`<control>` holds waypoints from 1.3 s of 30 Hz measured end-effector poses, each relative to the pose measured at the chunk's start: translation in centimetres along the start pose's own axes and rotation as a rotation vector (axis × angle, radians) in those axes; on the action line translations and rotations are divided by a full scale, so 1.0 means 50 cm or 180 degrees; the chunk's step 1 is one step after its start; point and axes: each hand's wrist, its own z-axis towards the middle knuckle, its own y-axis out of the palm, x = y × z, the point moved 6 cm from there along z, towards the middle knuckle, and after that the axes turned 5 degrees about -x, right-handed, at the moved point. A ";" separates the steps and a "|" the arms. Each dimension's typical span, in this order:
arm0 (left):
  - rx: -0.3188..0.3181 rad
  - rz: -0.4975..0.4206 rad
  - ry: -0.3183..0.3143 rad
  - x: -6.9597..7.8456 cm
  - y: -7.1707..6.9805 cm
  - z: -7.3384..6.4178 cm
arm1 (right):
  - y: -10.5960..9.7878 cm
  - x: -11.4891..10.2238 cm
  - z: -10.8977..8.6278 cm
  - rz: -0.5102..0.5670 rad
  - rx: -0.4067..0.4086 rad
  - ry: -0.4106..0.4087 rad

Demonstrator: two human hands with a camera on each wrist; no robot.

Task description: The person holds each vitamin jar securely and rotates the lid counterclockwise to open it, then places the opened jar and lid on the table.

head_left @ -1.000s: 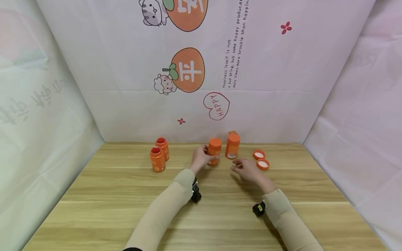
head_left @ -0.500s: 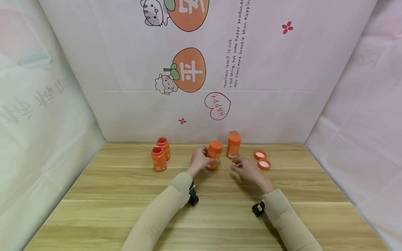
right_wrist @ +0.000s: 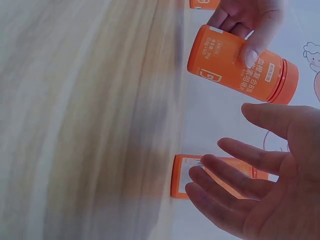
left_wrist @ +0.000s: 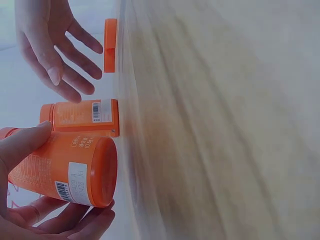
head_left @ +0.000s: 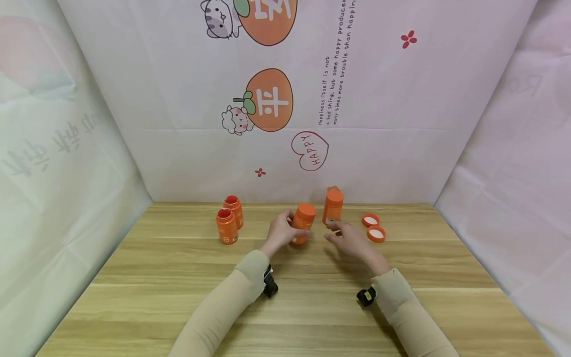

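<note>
Two uncapped jars (head_left: pixel 228 230) stand on the bench (head_left: pixel 178 270) at nine o'clock from the left hand (head_left: pixel 279 233), which grips a tilted jar (head_left: pixel 302 226); at two, a standing jar (head_left: pixel 332 209) is partly screened by the spread right hand (head_left: pixel 352 241); two caps (head_left: pixel 376 234) lie at three.

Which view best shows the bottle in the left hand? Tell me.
Right wrist: the bottle appears large, its cap and lettering clear, the left hand covering little. Left wrist shows its underside and barcode, cap mostly hidden; head shows it small.
</note>
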 end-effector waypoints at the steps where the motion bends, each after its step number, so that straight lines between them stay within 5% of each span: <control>1: 0.0000 -0.0012 0.0012 0.001 -0.001 -0.003 | 0.000 -0.001 -0.001 0.0005 0.0007 0.0007; 39: -0.0119 0.0085 0.0284 0.004 -0.037 -0.070 | -0.019 -0.062 -0.013 0.0024 0.0193 -0.0174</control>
